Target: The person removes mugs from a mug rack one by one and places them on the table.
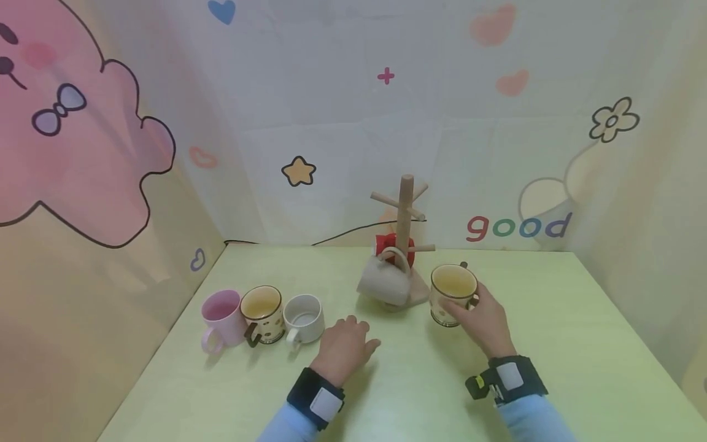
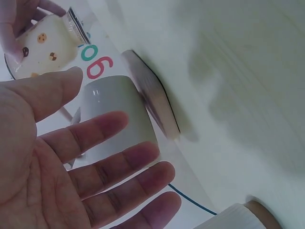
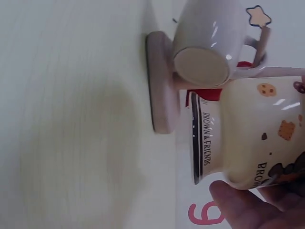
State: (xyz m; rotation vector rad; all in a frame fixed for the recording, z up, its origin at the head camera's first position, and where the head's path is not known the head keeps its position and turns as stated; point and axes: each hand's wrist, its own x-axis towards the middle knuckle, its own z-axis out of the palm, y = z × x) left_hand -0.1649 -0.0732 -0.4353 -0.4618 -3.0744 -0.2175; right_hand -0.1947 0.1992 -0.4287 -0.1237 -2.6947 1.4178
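My right hand (image 1: 488, 319) grips a cream mug (image 1: 450, 298) with a dark rim and cookie prints, at the right of a wooden mug rack (image 1: 405, 215). In the right wrist view the mug (image 3: 262, 133) is held clear of the table, thumb and fingers around its side. A white mug (image 1: 383, 279) hangs tilted on a low peg of the rack, and a red mug (image 1: 411, 252) is partly hidden behind it. My left hand (image 1: 343, 350) hovers over the table with its fingers spread and holds nothing; the left wrist view shows its bare palm (image 2: 43, 167).
On the left stand a pink mug (image 1: 223, 319), a second cookie-print mug (image 1: 262, 313) and a small white cup (image 1: 304, 319), close together in a row. The rack's upper pegs (image 1: 383, 199) stick out with no mugs on them. A printed curtain (image 1: 342, 123) backs the table (image 1: 397, 393).
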